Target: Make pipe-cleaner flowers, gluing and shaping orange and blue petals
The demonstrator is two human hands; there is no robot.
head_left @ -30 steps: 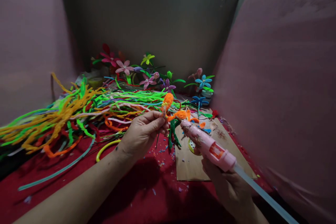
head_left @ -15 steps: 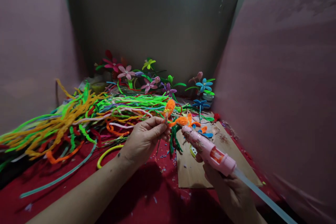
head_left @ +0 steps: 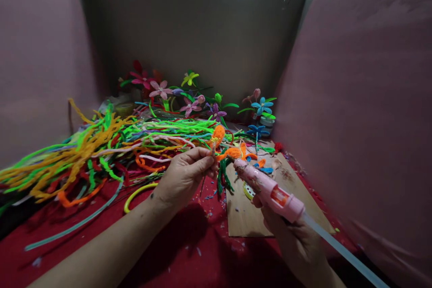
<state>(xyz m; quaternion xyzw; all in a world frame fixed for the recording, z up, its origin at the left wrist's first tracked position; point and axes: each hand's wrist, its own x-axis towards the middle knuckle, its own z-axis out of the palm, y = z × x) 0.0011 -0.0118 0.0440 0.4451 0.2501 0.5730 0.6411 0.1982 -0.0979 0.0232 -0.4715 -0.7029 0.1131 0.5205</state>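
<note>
Between thumb and fingers, my left hand (head_left: 191,168) pinches the thin stem of an orange pipe-cleaner flower (head_left: 218,134), its petals above and to the right of the fingertips. Yellow bits show at the flower's middle. My right hand (head_left: 293,234) is wrapped round a pink hot glue gun (head_left: 270,189), which points up and left. A long translucent glue stick (head_left: 344,249) sticks out of its back end. The gun's nozzle is close against an orange petal; whether it touches, I cannot tell. Dark green pipe-cleaner pieces (head_left: 223,177) hang just below the petals.
A big heap of coloured pipe cleaners (head_left: 97,144) spreads over the red cloth (head_left: 175,252) at left. Finished flowers (head_left: 191,105) stand behind it. Under the glue gun lies a wooden board (head_left: 246,220) with orange and blue pieces. Pink walls rise on both sides.
The view has shifted slightly. Both hands keep nearly the same pose, with the glue gun's nozzle still beside the orange petals.
</note>
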